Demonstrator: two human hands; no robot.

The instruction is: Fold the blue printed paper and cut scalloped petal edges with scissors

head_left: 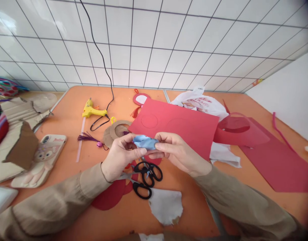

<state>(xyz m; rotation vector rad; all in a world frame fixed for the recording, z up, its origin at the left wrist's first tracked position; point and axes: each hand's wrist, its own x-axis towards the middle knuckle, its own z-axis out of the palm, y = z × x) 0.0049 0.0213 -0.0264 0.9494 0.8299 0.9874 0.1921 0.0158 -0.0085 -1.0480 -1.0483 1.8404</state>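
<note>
Between both hands, over the middle of the table, is a small crumpled light-blue piece that looks like fabric. My left hand pinches its left end between thumb and fingers. At its right end, the thumb and fingers of my right hand are closed on it too. Just below lie black-handled scissors, apparently two pairs overlapping, on cut red pieces. A scrap of pale cloth rests in front of them. Behind my hands is a large red sheet with drawn circles.
A yellow glue gun with a black cord lies back left, near a purple tassel and cardboard rings. A phone and cardboard are left. A white plastic bag and more red sheets are right.
</note>
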